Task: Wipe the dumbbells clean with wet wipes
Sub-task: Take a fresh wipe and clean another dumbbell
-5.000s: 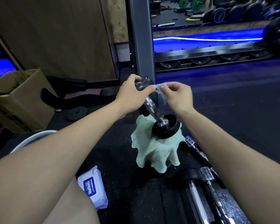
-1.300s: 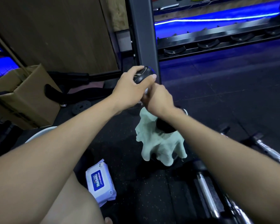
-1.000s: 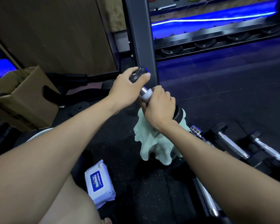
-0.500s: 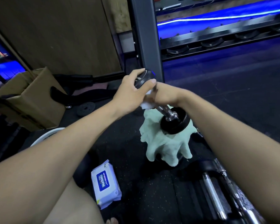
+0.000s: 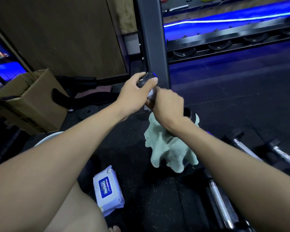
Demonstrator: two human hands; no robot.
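A small black dumbbell (image 5: 146,77) stands tilted on a pale green towel (image 5: 167,148) draped over something on the floor. My left hand (image 5: 134,94) grips its upper black head. My right hand (image 5: 167,104) is wrapped round the chrome handle with a white wet wipe (image 5: 151,95) under the fingers, so the handle is hidden. The lower head (image 5: 189,113) peeks out beside my right wrist. A white and blue pack of wet wipes (image 5: 108,190) lies on the floor near my knee.
Several chrome-handled dumbbells (image 5: 219,201) lie on the black rubber floor at the right. A cardboard box (image 5: 28,101) stands at the left, a white basin rim (image 5: 45,138) shows under my left arm. A grey rack post (image 5: 151,39) rises behind the dumbbell.
My right hand with the wipe has slid from just under the upper head down over the handle, hiding the chrome bar again. My left hand keeps its grip on the top.
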